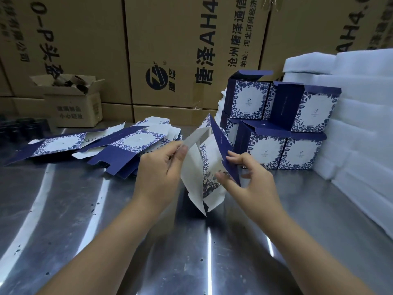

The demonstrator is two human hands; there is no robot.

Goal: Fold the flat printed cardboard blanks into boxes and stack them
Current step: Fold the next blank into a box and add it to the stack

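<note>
Two hands meet at the centre of my feed, above the steel table (85, 220). The left hand (161, 167) pinches a white inner flap of a half-opened blank (209, 165) between thumb and fingers. The right hand (253, 182) curls its fingers on the navy side panel, thumb against the floral face. The blank stands upright between them; I cannot tell whether its lower tip touches the table. Farther back, centre left, flat blanks (127, 143) lie fanned in a loose pile. Centre right, folded boxes (265, 150) stand two rows high with lids open, against white foam sheets (361, 124) at the right edge; their small logos are too fine to read. Across the top, brown cartons (180, 50) read "唐泽AH4" and "沧州唐泽通信". A small open carton (72, 107) sits upper left.
</note>
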